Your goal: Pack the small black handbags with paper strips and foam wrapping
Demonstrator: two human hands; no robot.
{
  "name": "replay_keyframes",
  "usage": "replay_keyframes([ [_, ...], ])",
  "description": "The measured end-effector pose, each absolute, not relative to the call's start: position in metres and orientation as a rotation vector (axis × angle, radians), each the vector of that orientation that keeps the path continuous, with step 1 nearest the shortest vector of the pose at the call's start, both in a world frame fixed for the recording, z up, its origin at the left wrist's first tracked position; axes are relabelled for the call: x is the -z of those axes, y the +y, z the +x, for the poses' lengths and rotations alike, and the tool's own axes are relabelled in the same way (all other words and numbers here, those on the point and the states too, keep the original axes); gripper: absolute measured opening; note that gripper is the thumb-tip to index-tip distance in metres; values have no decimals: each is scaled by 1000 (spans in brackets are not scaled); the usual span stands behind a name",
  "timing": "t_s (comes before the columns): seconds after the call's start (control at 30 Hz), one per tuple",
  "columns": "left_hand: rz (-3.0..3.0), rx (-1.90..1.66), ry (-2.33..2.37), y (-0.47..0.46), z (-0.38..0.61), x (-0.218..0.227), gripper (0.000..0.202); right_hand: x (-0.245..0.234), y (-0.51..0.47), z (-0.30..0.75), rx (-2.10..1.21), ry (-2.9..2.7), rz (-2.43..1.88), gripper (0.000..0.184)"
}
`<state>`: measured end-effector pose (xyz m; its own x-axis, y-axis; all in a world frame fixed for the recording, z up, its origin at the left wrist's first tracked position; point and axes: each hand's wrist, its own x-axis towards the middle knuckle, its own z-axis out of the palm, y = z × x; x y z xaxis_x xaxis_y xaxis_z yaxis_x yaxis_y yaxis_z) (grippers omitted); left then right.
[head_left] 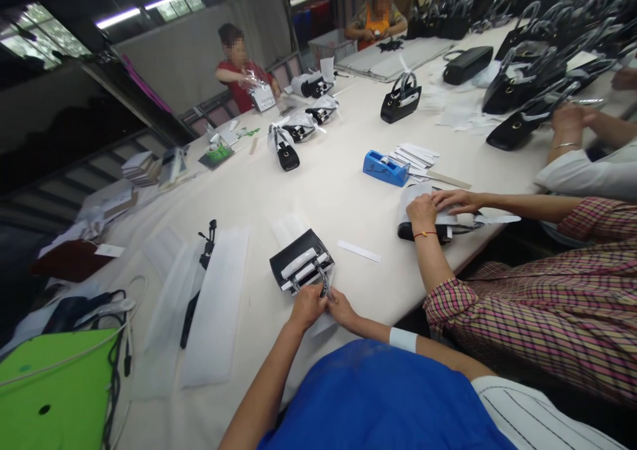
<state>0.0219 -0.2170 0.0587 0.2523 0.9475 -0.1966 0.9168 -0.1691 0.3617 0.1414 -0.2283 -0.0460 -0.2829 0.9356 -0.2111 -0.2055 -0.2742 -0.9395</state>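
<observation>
A small black handbag (297, 259) lies flat on the white table (343, 191) right in front of me, its handles partly wrapped in white paper. My left hand (307, 304) is closed on the near end of the bag's handle. My right hand (340, 306), touching the left one, pinches the same handle end and the white wrap on it. A white paper strip (359, 251) lies just right of the bag.
White foam sheets (216, 307) and a black strap (198, 284) lie to my left, a green folder (52, 387) at the near left corner. A person in a plaid sleeve (522, 304) wraps another bag (423, 231) at my right. A blue tape dispenser (385, 168) and several black handbags stand farther back.
</observation>
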Motion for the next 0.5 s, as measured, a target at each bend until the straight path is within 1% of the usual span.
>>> replay_keyframes([
  [0.07, 2124, -114, 1710, -216, 24, -60, 11, 54, -221, 130, -1736, -987, -1053, 17],
  [0.17, 2140, -124, 1712, -215, 24, -59, 14, 57, -203, 118, -1866, -812, -1028, 6],
  [0.23, 2180, -124, 1707, -216, 23, -56, 18, 54, -190, 113, -1934, -741, -1000, 13],
  [0.3, 2224, -120, 1711, -218, 23, -52, 30, 50, -181, 109, -1982, -683, -971, 22],
  [0.37, 2260, -110, 1698, -221, 24, -48, 48, 46, -176, 106, -2025, -627, -938, 29],
  [0.43, 2281, -96, 1669, -225, 25, -45, 62, 43, -175, 104, -2049, -595, -910, 31],
  [0.5, 2290, -73, 1640, -230, 27, -44, 70, 39, -176, 103, -2076, -566, -883, 30],
])
